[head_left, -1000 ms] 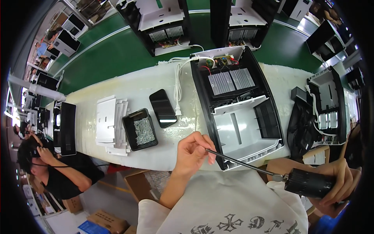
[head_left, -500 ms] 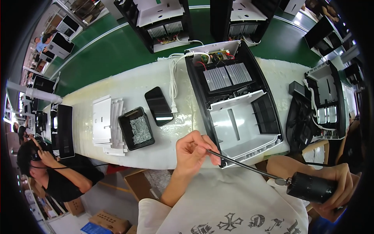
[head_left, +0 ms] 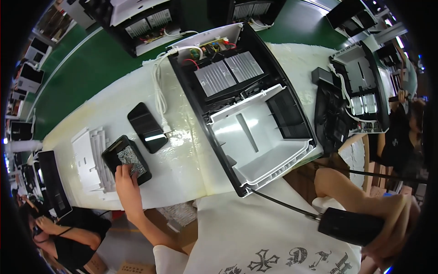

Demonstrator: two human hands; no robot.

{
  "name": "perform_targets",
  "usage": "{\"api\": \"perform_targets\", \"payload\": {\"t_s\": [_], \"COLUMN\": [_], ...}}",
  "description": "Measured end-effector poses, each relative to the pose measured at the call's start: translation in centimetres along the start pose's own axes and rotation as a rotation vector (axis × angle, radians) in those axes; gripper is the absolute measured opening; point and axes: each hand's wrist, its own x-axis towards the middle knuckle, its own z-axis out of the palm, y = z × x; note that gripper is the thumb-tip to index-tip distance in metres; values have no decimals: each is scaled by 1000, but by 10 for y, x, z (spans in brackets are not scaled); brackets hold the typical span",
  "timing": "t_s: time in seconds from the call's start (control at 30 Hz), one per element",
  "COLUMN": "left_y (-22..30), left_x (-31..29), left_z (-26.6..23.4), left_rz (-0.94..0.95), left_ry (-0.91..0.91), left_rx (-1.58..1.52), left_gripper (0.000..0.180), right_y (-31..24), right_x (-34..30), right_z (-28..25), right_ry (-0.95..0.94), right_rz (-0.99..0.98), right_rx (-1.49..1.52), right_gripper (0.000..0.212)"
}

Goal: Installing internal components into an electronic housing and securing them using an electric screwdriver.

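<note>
My left hand [head_left: 127, 186] reaches into a small black tray [head_left: 109, 160] of loose silver screws [head_left: 129, 156], fingers bent together with their tips among the screws. At the lower right, my right hand [head_left: 394, 228] wraps round the black handle of a power screwdriver [head_left: 349, 226]. Its long thin shaft points left, and the tip is at the near corner of a black and white appliance housing [head_left: 255, 137], where I cannot tell if it touches. The open housing lies tilted on the table, showing silver finned blocks, wiring and a glossy white compartment.
Left of the tray are stacked white plates [head_left: 89, 160]. A black phone [head_left: 147, 128] and a coiled white cord [head_left: 158, 89] lie between tray and housing. Another open housing [head_left: 360, 86] and a dark cover stand right. More housings are beyond the table; a person [head_left: 68, 237] sits lower left.
My left hand has left the screwdriver's tip and gone left into the screw tray. The view has shifted, while my right hand keeps hold of the screwdriver.
</note>
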Motion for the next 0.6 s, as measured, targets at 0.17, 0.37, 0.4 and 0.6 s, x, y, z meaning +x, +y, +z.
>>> {"api": "perform_targets", "payload": {"t_s": [0.17,0.37,0.4,0.6], "left_y": [0,3,1,2], "left_x": [4,2,2,3], "left_z": [-1,5,6,3], "left_rz": [5,-100,-132,-262], "left_ry": [-19,53,84,118], "left_rx": [18,-109,-159,-217], "left_gripper": [9,8,7,3], "right_y": [43,50,50,54], "right_x": [-24,-42,-42,-42], "right_z": [-1,0,-3,-11], "right_ry": [9,42,45,24], "right_rz": [185,558,561,594], "right_rx": [-307,-493,-491,-548], "right_gripper": [28,31,31,31]}}
